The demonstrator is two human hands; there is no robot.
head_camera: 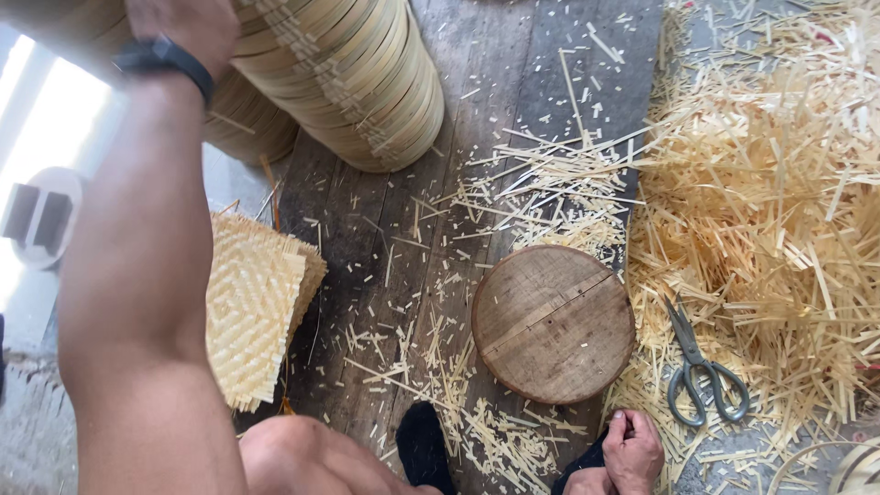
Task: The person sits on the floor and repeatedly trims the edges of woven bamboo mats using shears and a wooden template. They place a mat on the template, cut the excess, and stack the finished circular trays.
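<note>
Head view: the left hand reaches to the upper left of the frame and touches the stack of round bamboo rings. I cannot tell how its fingers sit. I count 2 stacks. The rings look light, stiff and smooth, best held by the rim. The right hand, bottom right, is curled shut on nothing, near 1 pair of scissors and 1 round wooden block. 1 pile of woven mats lies at the left.

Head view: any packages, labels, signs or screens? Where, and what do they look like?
None that can be told.
Nearest candidate: a round white object with two dark upright bars, at the left edge on the bright floor, beside the left arm; its kind cannot be told.
Black wristband on the left wrist, upper left; no screen face shows.
</note>
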